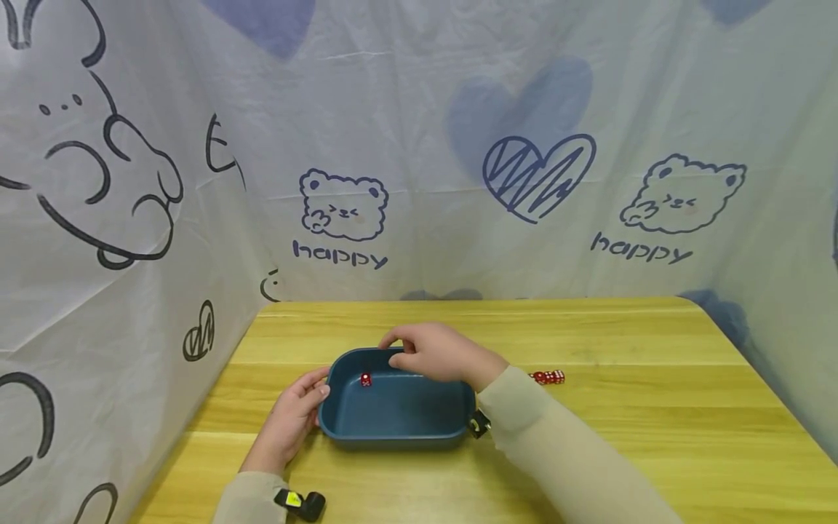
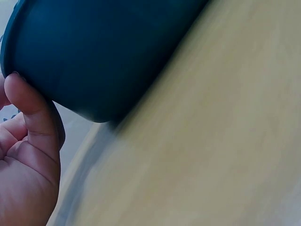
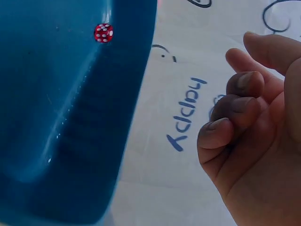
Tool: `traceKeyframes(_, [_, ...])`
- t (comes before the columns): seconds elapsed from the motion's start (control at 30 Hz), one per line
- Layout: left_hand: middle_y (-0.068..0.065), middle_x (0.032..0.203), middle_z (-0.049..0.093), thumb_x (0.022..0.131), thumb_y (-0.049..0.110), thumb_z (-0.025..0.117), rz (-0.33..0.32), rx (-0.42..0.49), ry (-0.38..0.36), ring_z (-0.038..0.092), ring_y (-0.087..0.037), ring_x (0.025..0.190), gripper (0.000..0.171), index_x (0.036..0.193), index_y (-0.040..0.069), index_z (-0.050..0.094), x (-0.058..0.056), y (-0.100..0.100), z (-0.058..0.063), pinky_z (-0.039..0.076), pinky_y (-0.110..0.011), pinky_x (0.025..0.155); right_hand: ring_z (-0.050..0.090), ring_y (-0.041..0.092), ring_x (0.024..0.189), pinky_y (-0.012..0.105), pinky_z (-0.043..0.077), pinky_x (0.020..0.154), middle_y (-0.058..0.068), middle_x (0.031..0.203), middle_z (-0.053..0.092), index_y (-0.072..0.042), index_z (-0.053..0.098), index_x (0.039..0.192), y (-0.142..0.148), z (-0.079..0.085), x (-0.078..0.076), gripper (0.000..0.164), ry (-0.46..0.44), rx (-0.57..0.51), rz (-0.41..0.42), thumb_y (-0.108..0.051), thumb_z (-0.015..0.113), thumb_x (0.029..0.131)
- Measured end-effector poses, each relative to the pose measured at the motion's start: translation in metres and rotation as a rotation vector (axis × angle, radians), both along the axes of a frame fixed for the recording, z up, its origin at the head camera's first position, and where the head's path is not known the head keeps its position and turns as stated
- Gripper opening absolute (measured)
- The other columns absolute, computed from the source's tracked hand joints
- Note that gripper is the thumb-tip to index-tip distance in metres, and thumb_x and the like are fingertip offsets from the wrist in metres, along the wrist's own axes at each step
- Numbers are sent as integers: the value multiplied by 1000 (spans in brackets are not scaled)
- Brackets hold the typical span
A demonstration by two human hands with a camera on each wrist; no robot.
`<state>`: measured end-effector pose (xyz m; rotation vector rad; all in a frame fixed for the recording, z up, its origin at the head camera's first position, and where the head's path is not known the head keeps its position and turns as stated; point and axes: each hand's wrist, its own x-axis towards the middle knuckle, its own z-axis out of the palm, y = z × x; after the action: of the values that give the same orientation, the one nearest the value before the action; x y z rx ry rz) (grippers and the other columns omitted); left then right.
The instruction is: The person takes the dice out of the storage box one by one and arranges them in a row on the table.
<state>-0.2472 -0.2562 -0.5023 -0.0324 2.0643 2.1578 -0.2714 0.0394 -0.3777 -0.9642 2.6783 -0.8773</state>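
A dark blue rectangular tub (image 1: 399, 440) with rounded corners sits on the table. Inside, near its left end, lies one red die (image 1: 366, 379) with white pips, which also shows in the right wrist view (image 3: 103, 33). My left hand (image 1: 294, 411) grips the tub's left end, thumb at the rim and fingers along the outer wall. Over the far rim hovers my right hand (image 1: 441, 353), its thumb and index finger apart with nothing between them. In the right wrist view this hand's (image 3: 254, 132) other fingers are loosely bent.
Right of the tub, a short row of red dice (image 1: 550, 377) lies on the wooden table (image 1: 655, 429), its left end hidden by the right sleeve (image 1: 556, 444). A white cloth (image 1: 419, 218) with printed drawings hangs behind the table and along both sides.
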Motion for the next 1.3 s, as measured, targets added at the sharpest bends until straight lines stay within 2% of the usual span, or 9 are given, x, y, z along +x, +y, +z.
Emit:
traceKeyframes(0.23, [-10, 103, 51, 104, 10, 57, -9, 10, 9, 50, -13, 65, 44, 145, -2, 48, 0, 2, 0, 45, -21, 55, 55, 15, 66, 29, 46, 62, -4, 75, 59, -26, 68, 128, -18, -13, -21, 29, -25, 60, 7, -31, 64, 99])
traceKeyframes(0.47, [-10, 101, 51, 104, 7, 55, -16, 17, 5, 50, -14, 65, 42, 144, -2, 49, -1, 6, 1, 45, -22, 55, 58, 11, 82, 27, 50, 76, -8, 105, 67, -16, 70, 129, -34, -34, -35, 32, -29, 73, 46, -27, 66, 99])
traceKeyframes(0.6, [-9, 102, 52, 104, 8, 55, -33, 24, 10, 51, -14, 65, 43, 145, -2, 48, -1, 8, 0, 45, -22, 56, 59, 9, 86, 28, 50, 79, -8, 113, 68, -16, 70, 129, -39, -46, -40, 33, -56, 79, 48, -27, 67, 98])
traceKeyframes(0.73, [-10, 101, 52, 104, 6, 54, -20, 35, 23, 50, -13, 65, 42, 145, -2, 48, -2, 8, 0, 44, -22, 55, 58, 10, 81, 28, 49, 79, -6, 107, 68, -15, 69, 131, -42, -56, -43, 35, -67, 98, 45, -26, 66, 98])
traceKeyframes(0.87, [-10, 101, 51, 104, 5, 54, -19, 37, 25, 49, -13, 65, 43, 146, -3, 48, -1, 7, -1, 44, -21, 55, 56, 11, 82, 28, 46, 81, -4, 114, 68, -15, 66, 136, -44, -65, -45, 39, -83, 136, 41, -26, 66, 98])
traceKeyframes(1.0, [-11, 104, 52, 104, 6, 54, -14, 26, 12, 51, -13, 68, 43, 146, -2, 47, 0, 5, 0, 44, -21, 56, 57, 11, 92, 29, 47, 89, -4, 125, 66, -18, 64, 138, -47, -70, -45, 40, -92, 161, 49, -27, 65, 98])
traceKeyframes(1.13, [-12, 104, 52, 104, 6, 54, -2, 23, 8, 51, -13, 67, 42, 145, -2, 48, 2, 2, 1, 44, -21, 55, 57, 11, 95, 30, 47, 92, -7, 118, 66, -22, 63, 140, -49, -78, -46, 43, -106, 188, 66, -28, 67, 98])
traceKeyframes(1.23, [-12, 102, 52, 104, 6, 54, -1, 27, 9, 50, -13, 66, 42, 145, -3, 49, 2, 2, 2, 44, -21, 55, 58, 10, 108, 31, 45, 99, -8, 125, 64, -24, 60, 142, -50, -83, -47, 46, -108, 221, 77, -29, 68, 97])
traceKeyframes(1.3, [-12, 102, 51, 104, 6, 54, -1, 25, 6, 50, -13, 66, 42, 144, -3, 49, 2, 2, 2, 44, -21, 55, 55, 11, 121, 33, 42, 107, -7, 135, 60, -25, 59, 143, -50, -85, -47, 47, -107, 240, 85, -29, 68, 97])
